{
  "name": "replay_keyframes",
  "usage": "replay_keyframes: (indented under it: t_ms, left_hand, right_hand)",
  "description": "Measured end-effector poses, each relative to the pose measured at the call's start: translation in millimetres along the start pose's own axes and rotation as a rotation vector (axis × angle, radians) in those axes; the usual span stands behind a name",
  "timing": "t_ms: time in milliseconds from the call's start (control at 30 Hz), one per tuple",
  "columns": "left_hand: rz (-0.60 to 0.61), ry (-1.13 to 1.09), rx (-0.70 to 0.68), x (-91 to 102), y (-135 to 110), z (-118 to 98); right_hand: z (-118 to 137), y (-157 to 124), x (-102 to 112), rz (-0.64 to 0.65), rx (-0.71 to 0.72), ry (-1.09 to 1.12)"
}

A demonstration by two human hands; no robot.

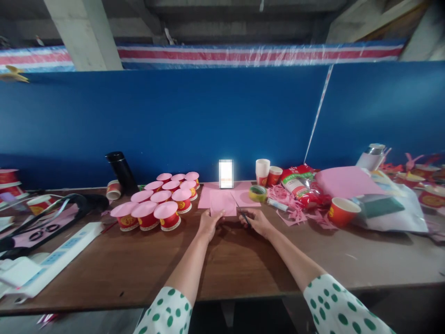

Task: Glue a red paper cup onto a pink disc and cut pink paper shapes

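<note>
remotely, i see the left hand [209,223] pinching pink paper [223,203], the right hand [256,221] with fingers curled round scissors [246,219].

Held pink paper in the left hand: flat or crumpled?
Flat: in the left hand, the pink paper shows straight edges and a smooth face.
</note>
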State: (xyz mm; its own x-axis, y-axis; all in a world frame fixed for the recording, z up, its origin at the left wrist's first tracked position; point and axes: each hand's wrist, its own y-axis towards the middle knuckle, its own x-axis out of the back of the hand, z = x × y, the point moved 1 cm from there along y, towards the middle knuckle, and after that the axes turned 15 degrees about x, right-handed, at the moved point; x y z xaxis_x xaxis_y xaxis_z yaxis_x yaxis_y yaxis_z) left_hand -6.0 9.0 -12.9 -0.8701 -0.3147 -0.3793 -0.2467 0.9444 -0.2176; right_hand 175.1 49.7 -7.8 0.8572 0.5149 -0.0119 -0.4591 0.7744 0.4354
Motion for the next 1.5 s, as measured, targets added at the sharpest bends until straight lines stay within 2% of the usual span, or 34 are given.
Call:
replay_keyframes:
  t_ms: [467,1067,1300,1500]
  left_hand:
    - [0.007,0.008,-0.005,-0.7,-1,-1]
    - [0.006,-0.052,-0.023,-2.3,-3,-4]
    - [0.012,-0.079,-0.007,-1.2,0,-3]
    - [0.006,-0.098,-0.021,-0.5,1,-2]
  right_hand:
    - [-3,1,1,0.011,0.008,0.01]
    - [8,0,-2,0.042,0.022,-0.015]
    - [5,2,-2,0.159,0.117,-0.003]
    - [9,0,0,0.188,0.095,-0.011]
